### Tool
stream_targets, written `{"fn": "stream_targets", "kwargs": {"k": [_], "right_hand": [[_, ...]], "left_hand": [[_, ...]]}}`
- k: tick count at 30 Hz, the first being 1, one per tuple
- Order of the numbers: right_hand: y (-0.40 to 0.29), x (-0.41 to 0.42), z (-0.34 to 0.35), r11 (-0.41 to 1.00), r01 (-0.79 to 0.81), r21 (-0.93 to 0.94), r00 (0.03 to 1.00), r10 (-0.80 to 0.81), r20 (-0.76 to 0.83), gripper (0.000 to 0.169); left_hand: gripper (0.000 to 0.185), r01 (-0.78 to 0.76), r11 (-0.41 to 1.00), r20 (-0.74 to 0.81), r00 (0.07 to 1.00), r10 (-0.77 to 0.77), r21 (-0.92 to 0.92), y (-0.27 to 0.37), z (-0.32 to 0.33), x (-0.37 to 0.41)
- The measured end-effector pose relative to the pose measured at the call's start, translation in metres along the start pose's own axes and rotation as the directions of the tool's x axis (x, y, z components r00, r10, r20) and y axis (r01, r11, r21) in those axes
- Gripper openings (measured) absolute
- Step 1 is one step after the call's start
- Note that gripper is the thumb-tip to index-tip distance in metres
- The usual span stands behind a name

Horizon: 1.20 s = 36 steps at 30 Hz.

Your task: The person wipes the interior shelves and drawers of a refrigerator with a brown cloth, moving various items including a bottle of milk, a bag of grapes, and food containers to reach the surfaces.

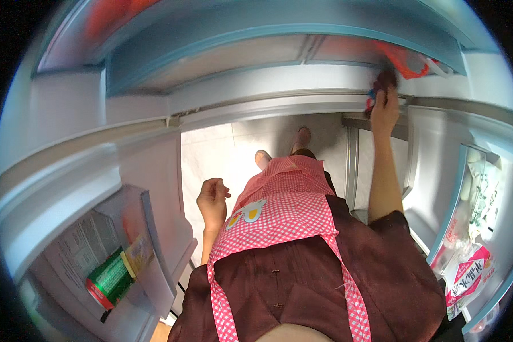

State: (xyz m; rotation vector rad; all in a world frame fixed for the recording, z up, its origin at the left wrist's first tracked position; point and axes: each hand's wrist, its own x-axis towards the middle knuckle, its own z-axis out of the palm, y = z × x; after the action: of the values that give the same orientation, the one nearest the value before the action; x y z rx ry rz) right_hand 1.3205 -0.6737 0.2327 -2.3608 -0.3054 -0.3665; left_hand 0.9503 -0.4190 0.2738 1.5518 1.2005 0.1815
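My right hand (384, 112) reaches to the right side of the open refrigerator, at the front of a shelf or drawer. It is shut on a dark, motion-blurred item (386, 79) with some blue and red on it; what it is cannot be made out. Just beyond the hand lies a red plastic bag (406, 68), in the compartment behind a pale blue trim edge (239, 36). My left hand (212, 201) hangs beside the pink checked apron (278, 218). Its fingers are loosely bent, with nothing seen in them.
Refrigerator doors stand open on both sides. The left door shelf (147, 256) holds a green and red can (110, 278) and a yellowish packet (137, 256). In the right door rack (446, 213) are several printed bags, one pink and white (470, 275). Tiled floor (213, 145) lies below.
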Motion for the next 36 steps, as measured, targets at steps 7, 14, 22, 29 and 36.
{"fn": "stream_targets", "kwargs": {"k": [7, 14, 22, 29, 36], "right_hand": [[-0.058, -0.039, 0.123, 0.829, 0.542, -0.136, 0.84, -0.54, 0.055, 0.031], [-0.226, -0.056, 0.233, 0.883, 0.435, 0.176, 0.877, -0.459, 0.139, 0.021], [-0.272, -0.096, 0.214, 0.818, 0.221, 0.531, -0.25, -0.479, 0.841, 0.022], [-0.274, -0.033, 0.165, 0.693, 0.198, 0.693, 0.576, -0.654, 0.49, 0.025], [-0.269, -0.131, 0.271, 0.573, 0.648, 0.501, 0.308, -0.8, 0.515, 0.02]], "left_hand": [[0.012, 0.056, 0.998, -0.026, 0.998, -0.056, 0.022, -0.025, -0.014, -0.007], [0.013, 0.01, 0.996, -0.172, 0.985, 0.005, 0.087, -0.039, -0.044, -0.014], [0.012, 0.023, 0.995, -0.144, 0.99, -0.009, 0.095, -0.053, -0.045, -0.036], [0.012, 0.095, 0.995, -0.214, 0.973, -0.09, 0.013, -0.085, -0.052, -0.055], [0.012, 0.016, 0.998, -0.238, 0.971, -0.03, -0.06, -0.082, -0.043, -0.047]]}}
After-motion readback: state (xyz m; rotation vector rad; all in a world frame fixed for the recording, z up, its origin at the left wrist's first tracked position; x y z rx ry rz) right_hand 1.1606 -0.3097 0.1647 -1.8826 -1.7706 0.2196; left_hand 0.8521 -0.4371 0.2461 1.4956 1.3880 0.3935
